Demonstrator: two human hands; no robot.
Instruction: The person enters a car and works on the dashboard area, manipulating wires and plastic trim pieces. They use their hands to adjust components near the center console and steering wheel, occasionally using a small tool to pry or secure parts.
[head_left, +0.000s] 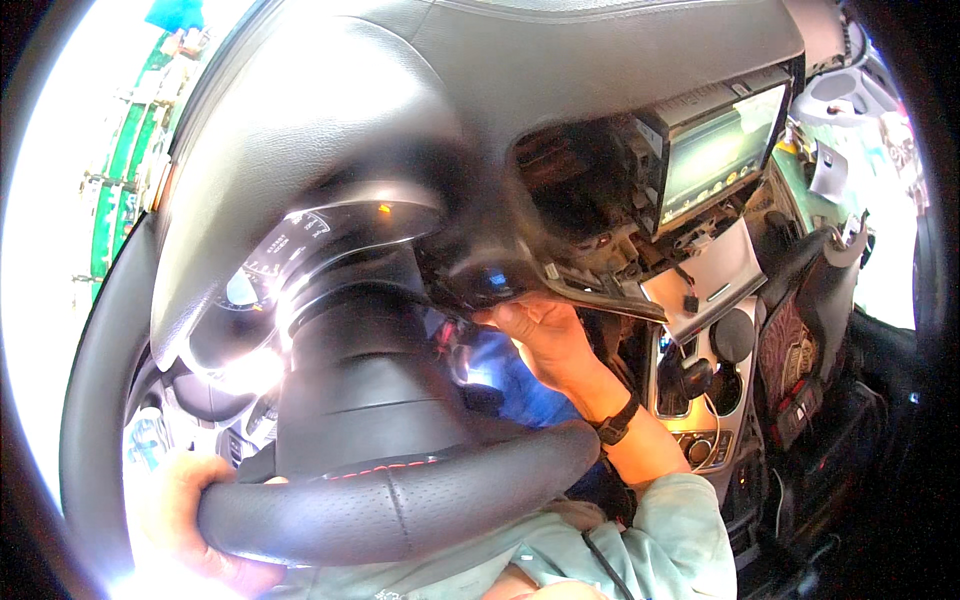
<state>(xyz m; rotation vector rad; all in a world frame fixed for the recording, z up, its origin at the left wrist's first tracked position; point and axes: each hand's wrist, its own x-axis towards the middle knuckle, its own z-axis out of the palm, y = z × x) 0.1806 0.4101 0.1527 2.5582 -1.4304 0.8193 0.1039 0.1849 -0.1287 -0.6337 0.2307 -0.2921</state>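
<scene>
My left hand [205, 525] is wrapped round the lower left of the black leather steering wheel [400, 515], which has red stitching. Beyond the wheel, my right hand [545, 340] reaches up to the lower edge of the black dashboard trim [475, 275], close to a small blue-lit spot. Its thumb and fingers close on that edge, though the fingertips are partly hidden. A black watch [618, 422] circles my right wrist. The steering column cover [370, 370] stands between my two hands.
Right of the column, an open cavity [570, 175] shows in the dashboard, with a lit display screen [725, 150] sticking out beside it. Below hangs a loose silver panel [715, 285]. The centre console [700, 425] and a seat [800, 350] lie farther right. The instrument cluster [270, 260] is lit.
</scene>
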